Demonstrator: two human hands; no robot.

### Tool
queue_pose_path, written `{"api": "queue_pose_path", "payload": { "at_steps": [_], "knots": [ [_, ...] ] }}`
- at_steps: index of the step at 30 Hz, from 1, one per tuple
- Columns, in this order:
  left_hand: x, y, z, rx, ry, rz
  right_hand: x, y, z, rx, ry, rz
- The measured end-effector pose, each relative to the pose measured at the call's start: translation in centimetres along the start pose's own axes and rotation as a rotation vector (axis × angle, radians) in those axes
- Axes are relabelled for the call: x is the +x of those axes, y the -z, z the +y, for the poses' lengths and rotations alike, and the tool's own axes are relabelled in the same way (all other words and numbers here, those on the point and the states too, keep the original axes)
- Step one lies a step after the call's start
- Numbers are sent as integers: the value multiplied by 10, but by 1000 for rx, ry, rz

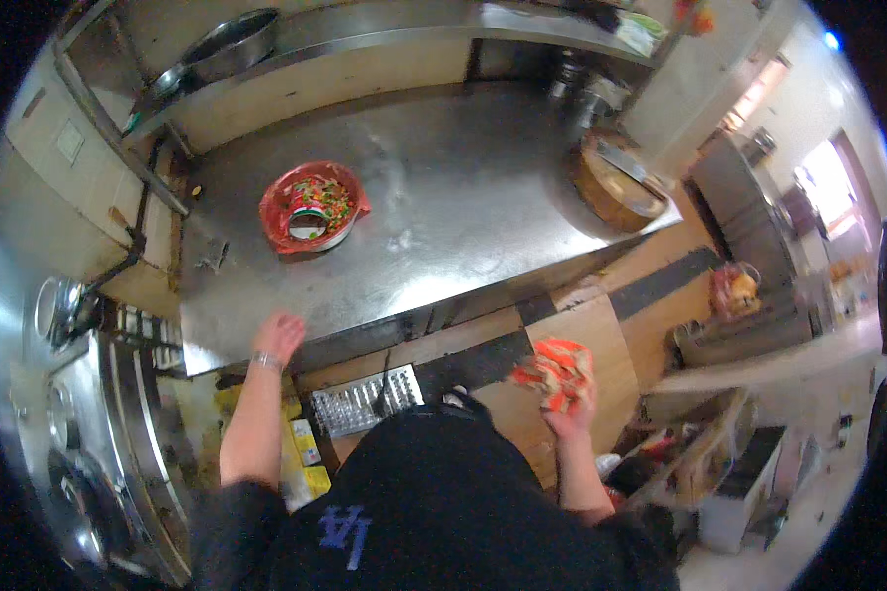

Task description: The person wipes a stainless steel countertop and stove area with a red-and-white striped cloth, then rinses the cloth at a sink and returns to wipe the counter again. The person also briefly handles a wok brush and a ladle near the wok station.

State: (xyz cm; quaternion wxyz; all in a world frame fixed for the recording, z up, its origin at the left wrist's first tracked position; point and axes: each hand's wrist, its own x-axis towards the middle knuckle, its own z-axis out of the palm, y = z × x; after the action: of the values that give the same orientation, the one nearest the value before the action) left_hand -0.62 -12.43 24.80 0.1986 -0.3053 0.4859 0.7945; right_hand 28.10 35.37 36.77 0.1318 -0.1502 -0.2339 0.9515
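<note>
My right hand [571,414] grips a crumpled orange-and-tan cloth [562,369], held off the counter above the tiled floor. My left hand [279,336], slightly blurred, is near the front edge of the stainless-steel counter [443,199]. It holds nothing that I can see, and its fingers look loosely spread. Farther back on the counter stands a bowl lined with a red plastic bag [272,214]. Chopped vegetables [332,193] in green, red and orange fill it, with a round container [307,224] lying among them.
At the counter's right end a cleaver [621,161] rests on a thick round wooden chopping block [588,173]. A wall shelf [384,37] carries a large metal pan [233,44]. The stove [111,414] stands to my left. A perforated metal grate [362,399] is down by my feet.
</note>
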Motion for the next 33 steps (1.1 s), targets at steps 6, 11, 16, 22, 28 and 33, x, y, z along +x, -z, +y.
{"api": "queue_pose_path", "payload": {
  "at_steps": [6, 11, 16, 22, 28, 33],
  "knots": [
    [116, -123, 25, -179, 0, 268, -11, 78, -109, 7, 308, 286],
    [160, -132, 16, -187, -85, 141, -8, 103, -146, -284, 448, 429],
    [169, -151, 9, -226, -287, 227, -3, 121, -164, -431, 437, 475],
    [91, -286, 4, -70, -269, 207, 7, 176, -213, 198, 537, 651],
    [29, -442, -21, -82, -92, -338, -5, 186, -205, 373, 647, 639],
    [12, -627, -73, 46, 167, -576, -26, 221, -229, 433, 736, 640]
  ]
}}
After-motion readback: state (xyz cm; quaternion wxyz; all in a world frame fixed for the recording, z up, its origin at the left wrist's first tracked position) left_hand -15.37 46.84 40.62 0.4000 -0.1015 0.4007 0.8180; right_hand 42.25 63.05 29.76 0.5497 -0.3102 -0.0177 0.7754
